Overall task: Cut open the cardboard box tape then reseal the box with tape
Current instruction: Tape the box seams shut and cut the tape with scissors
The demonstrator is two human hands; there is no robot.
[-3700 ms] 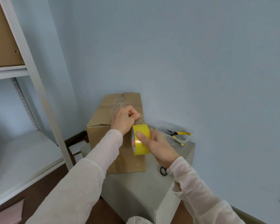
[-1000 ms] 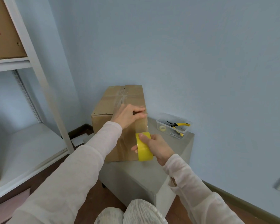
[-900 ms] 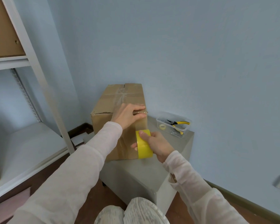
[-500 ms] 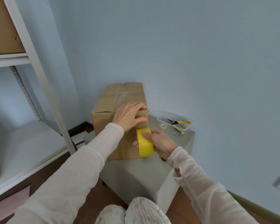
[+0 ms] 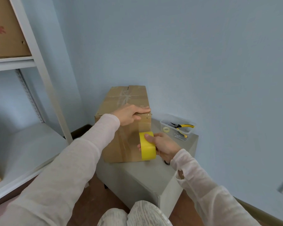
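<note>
Since the earliest frame, the yellow tape roll (image 5: 148,148) has been drawn from the top edge of the cardboard box (image 5: 119,142) down to the lower part of its front face, and the left hand (image 5: 129,114), then pinching the tape end, is now laid flat.

A white shelf unit (image 5: 42,70) is seen at the left, with another carton (image 5: 5,30) stored on it. The box is set on a grey block (image 5: 137,175) against the blue wall. The top front edge of the box is pressed by the left hand with straight fingers. A clear strip of tape (image 5: 144,126) is stretched from under those fingers down to the roll. The roll is gripped by the right hand (image 5: 165,146), the thumb laid across its yellow outer band. Behind that hand, a clear plastic container (image 5: 192,130) is placed on the block; yellow-handled pliers (image 5: 182,126) and a small pale roll (image 5: 166,129) are held in it.
</note>
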